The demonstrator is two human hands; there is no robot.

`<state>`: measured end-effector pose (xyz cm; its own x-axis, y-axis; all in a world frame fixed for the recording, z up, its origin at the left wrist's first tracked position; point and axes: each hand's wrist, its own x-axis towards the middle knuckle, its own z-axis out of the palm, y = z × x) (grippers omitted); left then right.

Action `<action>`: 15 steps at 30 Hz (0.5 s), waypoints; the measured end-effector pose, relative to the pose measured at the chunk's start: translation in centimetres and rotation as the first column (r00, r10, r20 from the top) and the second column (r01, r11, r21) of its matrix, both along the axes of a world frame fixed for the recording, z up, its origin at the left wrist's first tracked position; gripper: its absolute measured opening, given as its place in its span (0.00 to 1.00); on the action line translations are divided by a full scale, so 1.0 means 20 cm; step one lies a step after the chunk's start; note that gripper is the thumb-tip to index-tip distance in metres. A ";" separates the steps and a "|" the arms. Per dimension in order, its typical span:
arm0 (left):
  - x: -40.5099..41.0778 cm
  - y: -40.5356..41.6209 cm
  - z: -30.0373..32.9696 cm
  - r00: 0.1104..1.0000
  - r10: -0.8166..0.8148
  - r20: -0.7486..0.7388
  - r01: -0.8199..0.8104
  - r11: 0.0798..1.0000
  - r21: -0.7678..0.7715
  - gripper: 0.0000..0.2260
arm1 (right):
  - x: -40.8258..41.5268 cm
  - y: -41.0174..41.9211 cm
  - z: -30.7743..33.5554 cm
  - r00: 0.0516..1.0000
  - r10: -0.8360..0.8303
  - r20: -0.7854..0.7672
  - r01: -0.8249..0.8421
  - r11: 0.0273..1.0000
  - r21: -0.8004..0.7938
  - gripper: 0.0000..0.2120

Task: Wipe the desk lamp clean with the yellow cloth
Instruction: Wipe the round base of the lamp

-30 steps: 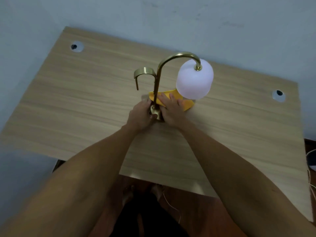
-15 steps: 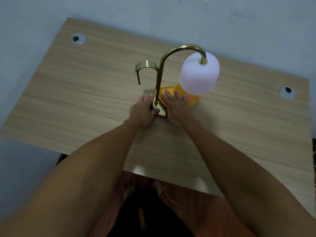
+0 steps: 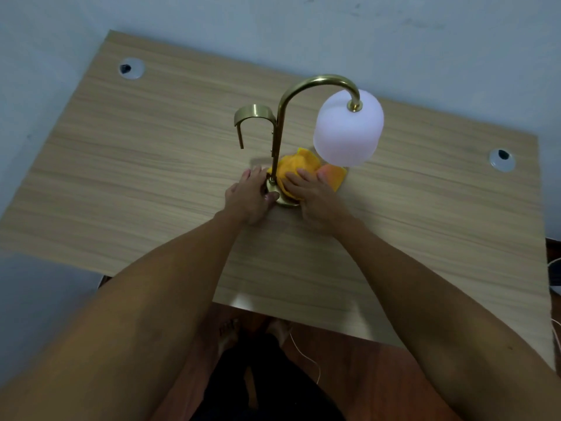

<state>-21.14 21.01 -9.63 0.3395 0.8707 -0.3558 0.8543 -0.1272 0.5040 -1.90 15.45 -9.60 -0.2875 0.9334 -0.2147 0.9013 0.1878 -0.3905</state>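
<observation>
Right hand (image 3: 315,196) presses yellow cloth (image 3: 299,167) onto lamp base (image 3: 283,199).

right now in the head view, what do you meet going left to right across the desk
left cable hole → brass hook → left hand → right hand on the yellow cloth → white lamp shade → right cable hole

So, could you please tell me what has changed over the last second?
The right hand has bunched the yellow cloth, which lay flatter, up against the lamp at its base. The left hand still steadies the base, and the lamp stands where it was on the desk.
</observation>
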 end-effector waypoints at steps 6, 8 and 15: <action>0.00 0.00 0.01 1.000 -0.006 0.010 0.006 1.000 -0.003 0.30 | 0.07 0.06 0.03 0.989 -0.135 -0.057 0.134 0.991 -0.016 0.28; 0.00 0.00 0.01 1.000 -0.005 0.000 0.005 1.000 -0.006 0.30 | -0.03 0.10 0.04 0.995 -0.100 0.001 0.100 0.995 -0.004 0.28; 0.00 -0.01 0.01 1.000 -0.001 0.022 0.001 1.000 -0.005 0.29 | 0.14 -0.08 -0.01 0.996 -0.078 -0.043 0.077 0.997 -0.019 0.33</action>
